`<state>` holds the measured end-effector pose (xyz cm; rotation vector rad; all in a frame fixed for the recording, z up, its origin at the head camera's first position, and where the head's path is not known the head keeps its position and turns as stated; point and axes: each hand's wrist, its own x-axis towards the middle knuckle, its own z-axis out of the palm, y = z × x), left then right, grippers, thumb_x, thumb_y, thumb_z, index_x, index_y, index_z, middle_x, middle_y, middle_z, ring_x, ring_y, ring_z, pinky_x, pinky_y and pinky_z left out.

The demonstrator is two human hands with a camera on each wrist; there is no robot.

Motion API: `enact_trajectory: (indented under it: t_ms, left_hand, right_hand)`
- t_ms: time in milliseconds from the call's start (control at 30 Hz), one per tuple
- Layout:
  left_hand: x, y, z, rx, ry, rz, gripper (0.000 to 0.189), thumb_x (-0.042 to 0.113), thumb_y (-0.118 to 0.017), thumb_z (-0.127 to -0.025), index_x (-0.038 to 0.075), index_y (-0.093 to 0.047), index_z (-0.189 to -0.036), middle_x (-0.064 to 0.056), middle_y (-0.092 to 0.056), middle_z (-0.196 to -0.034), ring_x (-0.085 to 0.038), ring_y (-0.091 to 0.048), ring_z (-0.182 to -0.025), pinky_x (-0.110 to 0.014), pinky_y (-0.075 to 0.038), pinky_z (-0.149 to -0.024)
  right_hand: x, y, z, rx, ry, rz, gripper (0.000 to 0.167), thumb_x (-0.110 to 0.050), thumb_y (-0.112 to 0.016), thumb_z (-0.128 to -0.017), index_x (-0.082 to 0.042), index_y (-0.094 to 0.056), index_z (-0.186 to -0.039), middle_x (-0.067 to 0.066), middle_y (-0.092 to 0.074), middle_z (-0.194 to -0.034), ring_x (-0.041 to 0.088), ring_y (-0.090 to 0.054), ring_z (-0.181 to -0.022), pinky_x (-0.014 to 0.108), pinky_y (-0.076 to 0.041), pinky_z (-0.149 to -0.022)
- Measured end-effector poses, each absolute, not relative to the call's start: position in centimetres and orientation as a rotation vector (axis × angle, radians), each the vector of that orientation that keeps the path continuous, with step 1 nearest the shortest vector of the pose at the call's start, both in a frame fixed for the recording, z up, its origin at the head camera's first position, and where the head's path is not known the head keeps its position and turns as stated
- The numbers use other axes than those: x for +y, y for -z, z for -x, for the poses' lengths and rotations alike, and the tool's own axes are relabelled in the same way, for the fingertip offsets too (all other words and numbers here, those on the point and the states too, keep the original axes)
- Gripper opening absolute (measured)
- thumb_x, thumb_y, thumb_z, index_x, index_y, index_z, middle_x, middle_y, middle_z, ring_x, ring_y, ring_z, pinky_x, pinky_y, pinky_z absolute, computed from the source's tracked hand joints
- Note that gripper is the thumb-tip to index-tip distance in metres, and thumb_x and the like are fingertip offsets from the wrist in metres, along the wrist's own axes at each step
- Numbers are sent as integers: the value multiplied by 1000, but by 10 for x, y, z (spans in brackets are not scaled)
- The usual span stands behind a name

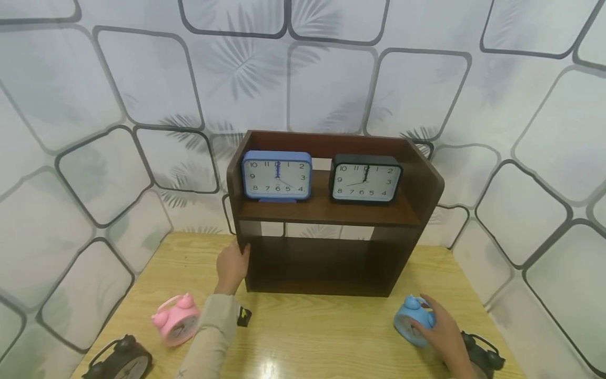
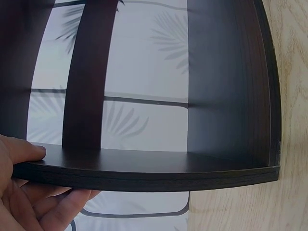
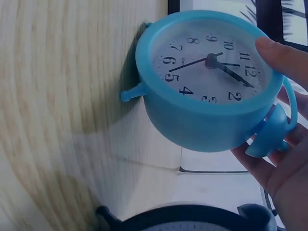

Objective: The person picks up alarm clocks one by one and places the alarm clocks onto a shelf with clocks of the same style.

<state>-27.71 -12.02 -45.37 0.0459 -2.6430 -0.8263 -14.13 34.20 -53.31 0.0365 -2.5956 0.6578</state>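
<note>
Two hands are at work, each with hold of something. The right hand [image 1: 447,332] is partly closed around a blue alarm clock [image 1: 406,323], which sits directly against its inner side, to the left of the palm. The thumb lies at the rim of the clock's dial, near the 11 and 12, while the other fingers reach around behind, by the bells and handle. Whether the clock's feet bear on the table [image 1: 312,342] I cannot tell.

Just beyond the right hand's outer side stands a black alarm clock [image 1: 482,357], partly hidden by that hand.

The left hand [image 1: 232,267] grips the near edge of the left side panel of a dark wooden shelf [image 1: 326,221], thumb on the inner face and fingers curled along the outer one. Above and to the right of this hand, on the upper level, stand a blue rectangular clock [image 1: 277,179] and, farther right, a black rectangular clock [image 1: 364,181]. Nearer the person and to the left of this hand are a pink alarm clock [image 1: 177,322] and a dark twin-bell clock [image 1: 122,362].
</note>
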Motion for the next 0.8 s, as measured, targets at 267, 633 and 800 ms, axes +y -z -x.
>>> enact_trajectory:
  t_ms: [267, 633, 800]
  left_hand:
    - [-120, 454, 278, -2649, 832, -50, 28, 23, -53, -92, -5, -60, -92, -29, -66, -79, -48, -63, -73, -55, -47, -62]
    - [-119, 455, 278, -2642, 830, -55, 29, 23, -53, -92, -5, -59, -92, -30, -66, -80, -48, -63, -73, -55, -46, -63]
    - [-119, 456, 279, -2648, 834, -49, 30, 24, -53, -92, -5, -59, -91, -30, -66, -80, -48, -63, -74, -55, -46, -62]
  right_hand:
    - [335, 538, 142, -2600, -652, 89, 68, -24, -84, -67, 0, -54, -123, 20, -69, -98, 38, -65, -84, 48, -49, -67]
    - [325, 543, 137, -2604, -776, 329, 75, -28, -80, -72, -1, -43, -132, 29, -64, -110, 51, -61, -93, 55, -48, -74]
    - [321, 546, 132, -2561, -960, 420, 84, -22, -80, -73, 0, -32, -139, 33, -57, -119, 53, -56, -105, 58, -45, -83]
